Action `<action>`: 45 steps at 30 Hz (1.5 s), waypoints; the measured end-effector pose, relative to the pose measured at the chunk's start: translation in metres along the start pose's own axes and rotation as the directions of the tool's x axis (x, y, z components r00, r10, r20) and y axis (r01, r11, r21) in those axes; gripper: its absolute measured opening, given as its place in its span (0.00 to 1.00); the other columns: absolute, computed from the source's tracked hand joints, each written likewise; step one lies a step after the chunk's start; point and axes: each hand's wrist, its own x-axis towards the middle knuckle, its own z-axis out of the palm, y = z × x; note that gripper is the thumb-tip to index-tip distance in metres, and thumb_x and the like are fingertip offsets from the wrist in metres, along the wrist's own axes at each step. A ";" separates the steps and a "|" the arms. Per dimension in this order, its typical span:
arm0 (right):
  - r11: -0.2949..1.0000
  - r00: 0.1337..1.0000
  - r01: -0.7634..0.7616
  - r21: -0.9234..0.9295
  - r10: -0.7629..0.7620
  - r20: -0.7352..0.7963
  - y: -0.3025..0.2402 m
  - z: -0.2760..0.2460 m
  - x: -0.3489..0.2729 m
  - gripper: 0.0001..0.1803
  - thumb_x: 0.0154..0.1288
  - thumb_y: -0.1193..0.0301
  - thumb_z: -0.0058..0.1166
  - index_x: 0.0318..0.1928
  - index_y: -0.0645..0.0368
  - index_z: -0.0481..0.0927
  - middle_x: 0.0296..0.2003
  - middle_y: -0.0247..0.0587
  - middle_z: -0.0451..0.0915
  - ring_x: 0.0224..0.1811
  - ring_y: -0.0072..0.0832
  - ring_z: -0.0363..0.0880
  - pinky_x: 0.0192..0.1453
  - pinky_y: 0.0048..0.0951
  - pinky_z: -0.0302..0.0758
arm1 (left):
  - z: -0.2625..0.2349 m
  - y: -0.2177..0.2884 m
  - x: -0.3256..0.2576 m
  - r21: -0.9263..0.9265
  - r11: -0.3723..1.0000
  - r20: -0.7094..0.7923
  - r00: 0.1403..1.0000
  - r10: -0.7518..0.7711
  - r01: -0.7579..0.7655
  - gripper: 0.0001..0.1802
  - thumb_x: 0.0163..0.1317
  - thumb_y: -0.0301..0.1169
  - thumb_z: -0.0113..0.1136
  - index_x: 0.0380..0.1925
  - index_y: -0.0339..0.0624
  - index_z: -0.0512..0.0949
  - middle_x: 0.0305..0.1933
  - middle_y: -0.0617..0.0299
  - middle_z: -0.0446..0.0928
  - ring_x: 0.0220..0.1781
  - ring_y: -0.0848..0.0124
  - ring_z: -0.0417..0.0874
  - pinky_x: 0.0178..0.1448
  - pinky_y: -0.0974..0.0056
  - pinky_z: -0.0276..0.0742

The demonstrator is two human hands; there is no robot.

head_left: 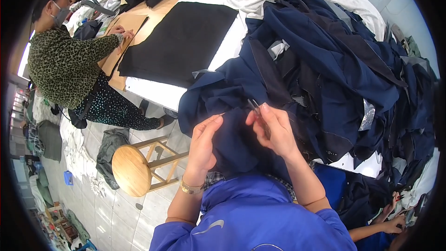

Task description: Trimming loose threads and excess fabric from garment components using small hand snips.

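Note:
My left hand (204, 142) pinches the edge of a dark navy garment (237, 144) that lies in front of me. A gold bracelet sits on that wrist. My right hand (274, 128) holds small metal thread snips (254, 106), their tips pointing up and left over the same cloth. The two hands are close together, a little apart, above the garment. A big heap of navy garments (334, 69) covers the table to the right.
A flat black fabric panel (181, 42) lies on the white table (153, 94). Another person in a patterned top leans on brown paper at the far left. A round wooden stool (132, 169) stands on the tiled floor. Someone's hand (395, 223) shows at lower right.

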 end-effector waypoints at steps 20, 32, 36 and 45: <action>0.956 0.956 -0.258 0.136 0.233 0.178 0.008 0.017 -0.006 0.31 0.75 0.53 0.26 0.33 0.67 0.75 0.10 0.30 0.62 0.04 0.14 0.52 0.07 0.15 0.49 | -0.001 0.001 -0.005 0.013 0.999 0.066 0.997 0.029 -0.030 0.12 0.67 0.30 0.49 0.41 0.34 0.79 0.39 0.63 0.80 0.40 0.78 0.78 0.46 0.75 0.72; 0.915 0.944 -0.296 0.274 0.236 0.231 0.013 0.017 -0.008 0.31 0.75 0.52 0.28 0.34 0.68 0.74 0.10 0.31 0.62 0.04 0.14 0.51 0.06 0.16 0.49 | 0.001 -0.003 -0.010 0.048 0.997 0.092 0.994 0.051 -0.055 0.10 0.65 0.28 0.53 0.42 0.35 0.79 0.36 0.63 0.80 0.38 0.78 0.78 0.45 0.74 0.72; 0.935 0.961 -0.241 0.261 0.193 0.198 0.014 0.019 -0.007 0.27 0.73 0.52 0.34 0.34 0.64 0.75 0.12 0.28 0.62 0.07 0.10 0.51 0.09 0.14 0.48 | 0.004 -0.002 -0.009 0.115 0.989 0.091 0.992 0.085 -0.095 0.10 0.61 0.25 0.58 0.42 0.35 0.79 0.34 0.64 0.80 0.37 0.79 0.77 0.45 0.74 0.72; 0.950 0.971 -0.194 0.244 0.150 0.186 0.014 0.018 -0.006 0.23 0.73 0.54 0.38 0.34 0.62 0.75 0.13 0.26 0.62 0.09 0.09 0.50 0.11 0.13 0.47 | 0.010 0.002 -0.010 0.161 0.977 0.098 0.987 0.128 -0.142 0.11 0.61 0.24 0.58 0.43 0.34 0.78 0.33 0.64 0.79 0.37 0.79 0.77 0.46 0.74 0.72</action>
